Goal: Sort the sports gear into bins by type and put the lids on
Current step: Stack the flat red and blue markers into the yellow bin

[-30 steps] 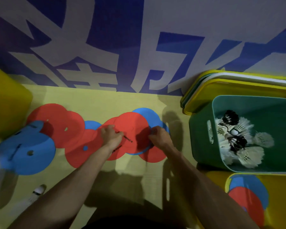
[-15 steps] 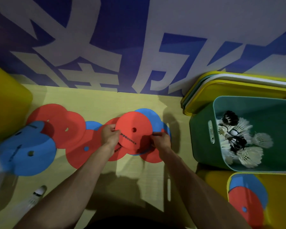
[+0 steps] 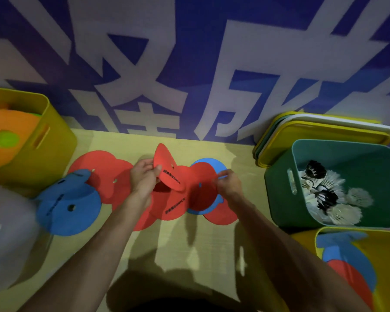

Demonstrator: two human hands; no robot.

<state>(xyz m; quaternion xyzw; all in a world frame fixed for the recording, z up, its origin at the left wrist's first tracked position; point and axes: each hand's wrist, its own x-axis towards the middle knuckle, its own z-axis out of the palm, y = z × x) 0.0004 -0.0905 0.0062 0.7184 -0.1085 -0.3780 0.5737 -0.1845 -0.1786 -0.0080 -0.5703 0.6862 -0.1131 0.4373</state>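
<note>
Stacking, seemingly for the lower-right yellow bin (image 3: 387,255), the left hand (image 3: 144,179) is gripping a raised red disc (image 3: 167,167) mid-frame while the right hand (image 3: 229,184) is pinching the blue disc (image 3: 208,162) beside it.

the yellow plastic bin (image 3: 54,152) at the upper left runs off the left edge, its wall hiding part of an orange flat disc (image 3: 16,122). a pale translucent bin (image 3: 9,233) at the lower left is blurred and cut off. the green plastic bin (image 3: 279,190) at the right covers the lower stacked lids (image 3: 324,129). the left hand (image 3: 143,179) hides part of the raised red foam disc (image 3: 167,167) it grips. the right hand (image 3: 229,188) has smeared fingertips; what they pinch cannot be told.
</note>
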